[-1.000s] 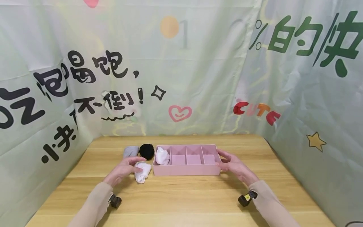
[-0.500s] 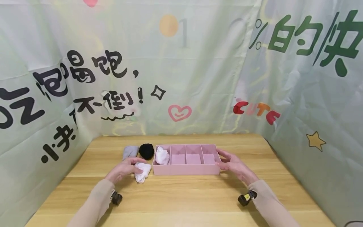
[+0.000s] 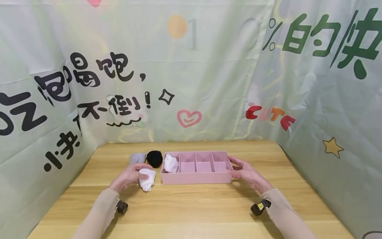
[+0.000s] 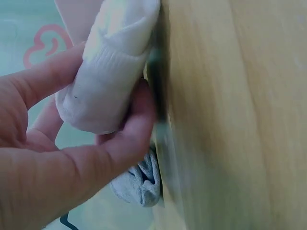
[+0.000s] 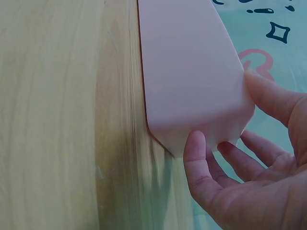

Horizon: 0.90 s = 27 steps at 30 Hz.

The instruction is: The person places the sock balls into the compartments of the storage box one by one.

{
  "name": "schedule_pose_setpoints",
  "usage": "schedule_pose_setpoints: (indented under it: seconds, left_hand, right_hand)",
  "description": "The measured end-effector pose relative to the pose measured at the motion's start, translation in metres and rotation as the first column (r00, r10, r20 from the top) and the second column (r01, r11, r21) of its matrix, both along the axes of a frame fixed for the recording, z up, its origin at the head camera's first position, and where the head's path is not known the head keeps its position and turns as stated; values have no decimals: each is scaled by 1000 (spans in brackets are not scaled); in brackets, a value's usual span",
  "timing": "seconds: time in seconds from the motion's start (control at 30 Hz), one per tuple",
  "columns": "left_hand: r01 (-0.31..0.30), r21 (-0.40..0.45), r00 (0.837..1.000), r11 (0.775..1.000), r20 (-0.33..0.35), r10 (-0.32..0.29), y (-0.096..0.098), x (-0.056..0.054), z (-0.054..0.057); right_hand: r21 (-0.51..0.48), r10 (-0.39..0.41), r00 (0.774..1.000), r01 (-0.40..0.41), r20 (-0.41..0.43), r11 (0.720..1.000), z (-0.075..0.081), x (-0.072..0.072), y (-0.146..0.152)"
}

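A rolled white sock [image 3: 147, 179] is held between the thumb and fingers of my left hand [image 3: 129, 177], left of the pink divided box [image 3: 196, 178]. In the left wrist view, its ribbed fabric [image 4: 103, 79] shows between the fingers. The box's leftmost compartment contains another white bundle [image 3: 171, 163], while its other compartments hold nothing. My right hand [image 3: 249, 174] grips the box's right end, thumb at the near corner and fingers on the far side. The right wrist view shows fingertips [image 5: 195, 141] against the end wall.
Behind the left hand lie a grey rolled sock [image 3: 138, 158], partly hidden, and a black balled bundle [image 3: 154, 159] touching or close to the box's left end. Printed fabric curtains [image 3: 191, 83] enclose the wooden table [image 3: 191, 209] at the back and sides.
My left hand has shifted slightly left with the white sock, away from the box. The right hand and box stay in place.
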State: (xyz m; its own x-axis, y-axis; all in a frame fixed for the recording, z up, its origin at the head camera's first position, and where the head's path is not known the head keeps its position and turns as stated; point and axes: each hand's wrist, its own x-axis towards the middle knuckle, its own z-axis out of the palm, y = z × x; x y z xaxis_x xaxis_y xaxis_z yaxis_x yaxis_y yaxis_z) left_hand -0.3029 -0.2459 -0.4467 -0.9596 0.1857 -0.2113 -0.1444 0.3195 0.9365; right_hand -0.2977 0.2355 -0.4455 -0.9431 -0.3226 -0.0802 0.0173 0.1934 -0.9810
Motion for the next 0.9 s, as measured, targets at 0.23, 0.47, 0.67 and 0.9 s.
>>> schedule_pose_setpoints:
  seconds: [0.23,0.47,0.67,0.9]
  left_hand:
    - [40,40,999,998,-11,-40,-3,0,2]
    - [71,51,991,996,-117,-65,-3,-2,6]
    - [38,35,982,999,-188,-31,0,-7,8]
    - [23,35,978,999,-209,-15,10,-15,11]
  right_hand:
    - [6,1,1000,-1,9,1000,1,1,2]
    - [-3,0,1000,1,8,1000,1,1,1]
    - [2,-4,1000,4,18,1000,1,0,1]
    - [-4,-4,1000,4,13,1000,1,-2,3]
